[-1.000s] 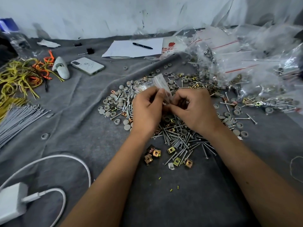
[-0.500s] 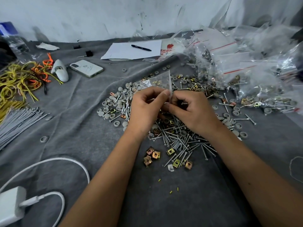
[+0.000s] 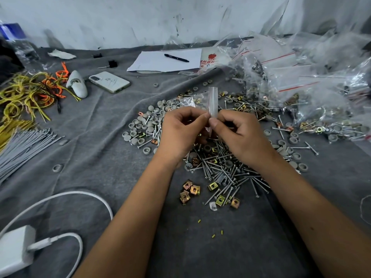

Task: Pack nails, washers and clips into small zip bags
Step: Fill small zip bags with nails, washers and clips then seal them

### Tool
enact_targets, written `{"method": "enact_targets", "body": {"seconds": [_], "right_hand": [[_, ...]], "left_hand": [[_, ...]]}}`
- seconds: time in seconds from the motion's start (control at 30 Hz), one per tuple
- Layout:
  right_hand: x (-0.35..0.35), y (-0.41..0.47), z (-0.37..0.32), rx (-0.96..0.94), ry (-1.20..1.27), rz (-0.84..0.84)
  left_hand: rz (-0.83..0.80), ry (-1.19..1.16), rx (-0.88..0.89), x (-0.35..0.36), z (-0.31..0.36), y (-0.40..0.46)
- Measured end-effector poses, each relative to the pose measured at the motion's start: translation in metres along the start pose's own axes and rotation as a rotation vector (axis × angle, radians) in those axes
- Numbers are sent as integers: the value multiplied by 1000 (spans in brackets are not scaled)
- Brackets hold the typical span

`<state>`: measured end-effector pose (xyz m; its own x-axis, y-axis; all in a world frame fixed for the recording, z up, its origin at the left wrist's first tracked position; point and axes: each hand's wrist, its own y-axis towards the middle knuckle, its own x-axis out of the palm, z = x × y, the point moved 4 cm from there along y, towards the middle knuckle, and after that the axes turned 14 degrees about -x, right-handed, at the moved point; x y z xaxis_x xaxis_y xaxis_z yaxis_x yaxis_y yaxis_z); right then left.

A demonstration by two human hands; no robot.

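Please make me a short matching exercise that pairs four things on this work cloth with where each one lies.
Things:
1. pen
2. phone
3. small zip bag
4. charger

Places:
A. pinched between the left hand and right hand
B. near left corner, with its white cable
C. on the white sheet of paper at the back
D. flat on the cloth, left of the grey washers

Pairs: 1-C, 2-D, 3-A, 4-B
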<state>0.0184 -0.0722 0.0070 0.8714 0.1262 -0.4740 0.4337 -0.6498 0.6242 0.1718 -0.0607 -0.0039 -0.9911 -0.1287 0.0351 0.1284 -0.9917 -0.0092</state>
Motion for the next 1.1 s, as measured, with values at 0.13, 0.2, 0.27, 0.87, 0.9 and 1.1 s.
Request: {"method": "enact_targets", "body": {"seconds": [0.13,0.2,0.27,0.87,0.9,1.1], "right_hand": [[-4,-2,0,46,-6,30],[-3,-2,-2,34,-60,24],[-3,-2,-3,39,-92,40],[-16,-2,5,106,-70,154],[-16,-2,4,91,-98,156],[-8,-1,-4,-54,-184,83]], "left_hand": [[-44,118,67,4,0,-3],[-28,152,87,4,0,-3],[-19,196,126,4,1,-3],[-20,-107,-72,-2,0,-1],[11,-41,-31,-3,1,-1],[87,385,180,9,6,-11]]}}
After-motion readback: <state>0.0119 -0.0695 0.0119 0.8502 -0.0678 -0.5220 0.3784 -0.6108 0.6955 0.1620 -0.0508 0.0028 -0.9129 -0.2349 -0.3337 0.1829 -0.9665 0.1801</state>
